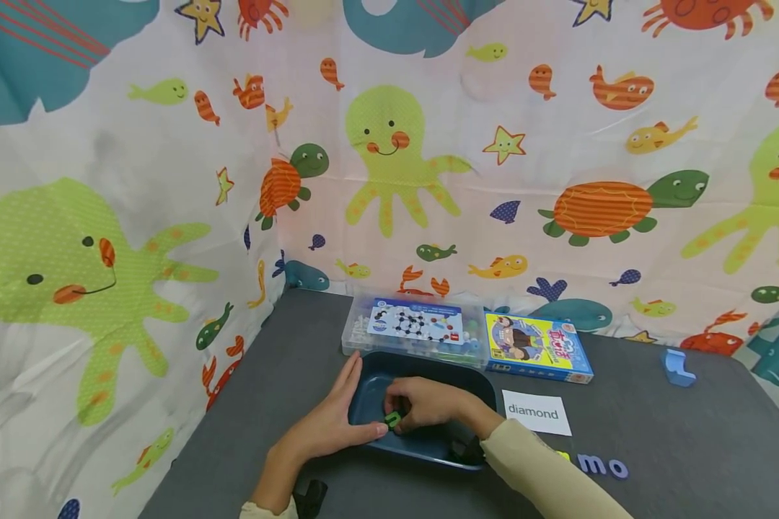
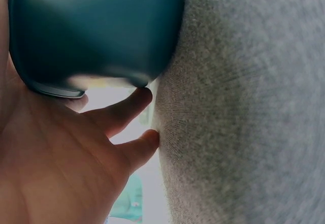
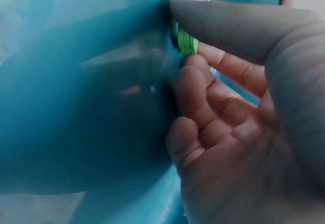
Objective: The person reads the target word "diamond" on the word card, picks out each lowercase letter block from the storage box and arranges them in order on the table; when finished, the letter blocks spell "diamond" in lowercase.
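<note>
A dark blue plastic bin [image 1: 428,452] sits on the table. My left hand [image 1: 327,422] holds its left near corner, thumb along the near rim and fingers stretched up the left side. In the left wrist view, fingers [image 2: 124,113] spread against the outside of the bin [image 2: 101,31]. My right hand [image 1: 425,404] reaches into the bin and pinches a small green letter piece [image 1: 392,419] between thumb and fingers, close to the left thumb. The right wrist view shows the green letter's edge [image 3: 187,42] at the fingertips, its shape mostly hidden.
Right of the bin lies a white card [image 1: 536,413] reading "diamond". Below it are a purple letter m [image 1: 591,464], a purple letter o [image 1: 618,468] and a yellow piece partly behind my sleeve. Behind stand a clear case [image 1: 415,353], a boxed set [image 1: 539,346] and a blue block [image 1: 678,367].
</note>
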{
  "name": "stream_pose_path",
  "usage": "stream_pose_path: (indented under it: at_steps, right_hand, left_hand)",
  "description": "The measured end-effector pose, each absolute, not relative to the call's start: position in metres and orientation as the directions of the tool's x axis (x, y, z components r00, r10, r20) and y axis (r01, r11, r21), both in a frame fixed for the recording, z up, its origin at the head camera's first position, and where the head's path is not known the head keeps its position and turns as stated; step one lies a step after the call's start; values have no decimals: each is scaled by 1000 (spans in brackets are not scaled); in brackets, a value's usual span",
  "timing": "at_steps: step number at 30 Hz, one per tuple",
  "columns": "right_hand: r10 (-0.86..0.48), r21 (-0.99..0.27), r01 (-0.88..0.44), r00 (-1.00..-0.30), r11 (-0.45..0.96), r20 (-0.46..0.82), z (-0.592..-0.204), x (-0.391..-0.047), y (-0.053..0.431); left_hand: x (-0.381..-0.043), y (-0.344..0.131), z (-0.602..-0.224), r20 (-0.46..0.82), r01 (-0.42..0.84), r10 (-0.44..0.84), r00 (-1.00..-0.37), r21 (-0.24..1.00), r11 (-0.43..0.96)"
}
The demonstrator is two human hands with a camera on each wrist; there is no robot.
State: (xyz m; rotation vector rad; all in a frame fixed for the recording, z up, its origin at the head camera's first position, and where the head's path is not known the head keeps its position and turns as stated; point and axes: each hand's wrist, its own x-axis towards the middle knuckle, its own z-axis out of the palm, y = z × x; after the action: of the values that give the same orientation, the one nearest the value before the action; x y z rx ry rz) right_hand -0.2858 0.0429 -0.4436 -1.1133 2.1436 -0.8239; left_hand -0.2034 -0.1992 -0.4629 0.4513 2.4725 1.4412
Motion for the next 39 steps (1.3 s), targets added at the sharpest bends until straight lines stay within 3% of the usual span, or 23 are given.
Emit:
stream_pose_path:
  at_steps: [5,15,26,39]
  right_hand:
    - [-834,-753,-476,-526,454,-170,-446,-285,51]
    - [-718,-751,-453,-695,481,-40,-431,-276,65]
    - [-648,-817,-451,-750,358,130,-405,-266,88]
    - [-525,-852,-385,-836,354,160,-390,-248,128]
  left_hand:
    - [-202,-195,-466,-84,120,386,-919,872,475]
    - [-201,-191,-472,-92,116,378,-921,862,493]
    - [-204,-193,-471,-89,109,354,-931,858,502]
    - [-204,-195,-462,-90,102,333,-939,850,517]
